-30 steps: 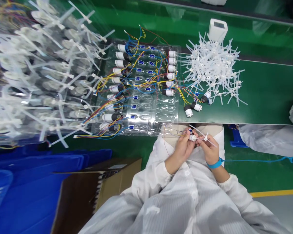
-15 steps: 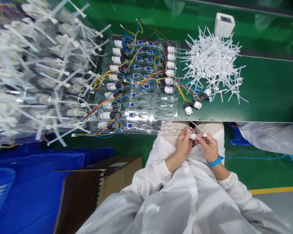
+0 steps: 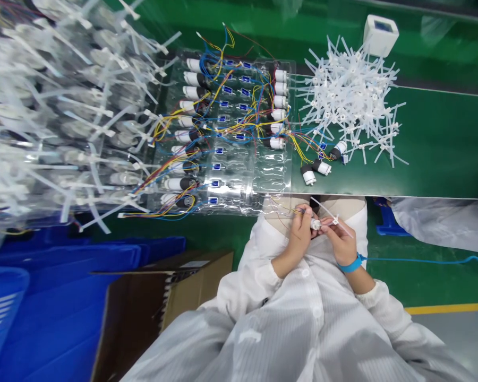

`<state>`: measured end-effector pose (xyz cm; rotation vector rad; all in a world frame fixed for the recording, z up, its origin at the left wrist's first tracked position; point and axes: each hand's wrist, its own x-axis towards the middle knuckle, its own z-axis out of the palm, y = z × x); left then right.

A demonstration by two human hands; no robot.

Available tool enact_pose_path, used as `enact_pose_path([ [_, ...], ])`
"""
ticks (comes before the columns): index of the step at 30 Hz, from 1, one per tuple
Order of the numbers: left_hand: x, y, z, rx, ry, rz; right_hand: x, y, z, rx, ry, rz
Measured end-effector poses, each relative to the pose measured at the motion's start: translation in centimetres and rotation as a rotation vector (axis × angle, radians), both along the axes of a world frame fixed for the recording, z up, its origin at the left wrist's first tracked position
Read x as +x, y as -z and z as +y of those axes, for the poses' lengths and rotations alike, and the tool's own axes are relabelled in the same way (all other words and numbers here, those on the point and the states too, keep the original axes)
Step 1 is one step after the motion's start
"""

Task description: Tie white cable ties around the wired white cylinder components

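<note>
Holding white part (image 3: 315,224), tie (image 3: 336,219), hands (image 3: 301,231) near table edge (image 3: 398,197)

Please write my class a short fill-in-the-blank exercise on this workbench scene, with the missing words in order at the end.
1. The left hand holds a small cylindrical part whose visible end is ____.
2. A blue wristband circles the person's ____ wrist.
3. Near the heap of cable ties, ____ loose white-and-black cylinders lie on the green tabletop.
4. The cardboard box is on the person's ____ side.

Missing words: white; right; three; left
</note>
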<state>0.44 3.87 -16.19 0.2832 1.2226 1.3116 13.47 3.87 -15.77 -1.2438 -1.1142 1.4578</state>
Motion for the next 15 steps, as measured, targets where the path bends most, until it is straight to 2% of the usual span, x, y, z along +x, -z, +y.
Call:
enact_pose_path([
  [5,0.0,0.0,0.0,0.044,0.014,0.079,0.1,0.5,-0.2,0.038,-0.012,-0.043],
  [10,0.0,-0.1,0.1,0.050,-0.018,0.076,0.3,1.1,-0.4,0.046,-0.022,-0.081],
  [15,0.0,-0.1,0.2,0.072,-0.007,0.088,-0.1,0.9,-0.5,0.049,0.019,-0.070],
])
